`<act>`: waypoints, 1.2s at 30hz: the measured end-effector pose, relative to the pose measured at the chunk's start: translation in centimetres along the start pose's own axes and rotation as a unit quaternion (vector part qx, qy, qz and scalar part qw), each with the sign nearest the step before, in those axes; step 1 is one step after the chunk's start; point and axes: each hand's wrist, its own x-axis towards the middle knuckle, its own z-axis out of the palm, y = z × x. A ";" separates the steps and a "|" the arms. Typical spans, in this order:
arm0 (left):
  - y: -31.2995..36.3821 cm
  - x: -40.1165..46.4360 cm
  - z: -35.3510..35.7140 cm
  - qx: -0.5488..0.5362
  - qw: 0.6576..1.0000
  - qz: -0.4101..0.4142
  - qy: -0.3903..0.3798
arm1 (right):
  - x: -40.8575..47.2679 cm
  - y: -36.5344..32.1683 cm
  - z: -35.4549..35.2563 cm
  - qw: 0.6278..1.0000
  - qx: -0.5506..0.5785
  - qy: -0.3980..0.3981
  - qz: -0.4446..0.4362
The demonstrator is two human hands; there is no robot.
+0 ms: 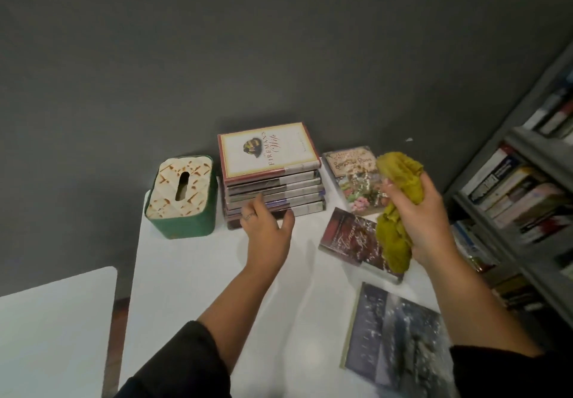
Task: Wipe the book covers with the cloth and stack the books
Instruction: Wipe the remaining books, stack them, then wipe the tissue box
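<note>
Head view: looking down on a white tabletop (192,273) set against a grey wall. Standing at the far edge, a stack of books (274,194), topped by a white-covered book with a red border (266,151). Sitting just left of the stack, a green tissue box (181,196). Reaching toward the stack's near edge, the left hand (266,224), grip loose and open, fingers spread, fingertips at the lower books' edges, thumb out to the right, holding nothing. Raised above the tabletop's right side, the right hand (418,221), grip curled tight round a bunched yellow-green cloth (398,211), cloth hanging down below the palm. Lying flat to the right of the stack, three loose books: a flowered book (353,180) farthest, a dark red book (350,239) nearer and partly hidden by the cloth, a blue-grey book (390,338) nearest. Filling the right edge, a grey bookshelf (533,155) packed with books.
</note>
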 end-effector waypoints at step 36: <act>-3.8 -16.2 9.8 0.154 0.950 -0.132 -0.235 | -15.5 10.9 -19.4 0.949 -0.233 -0.005 0.212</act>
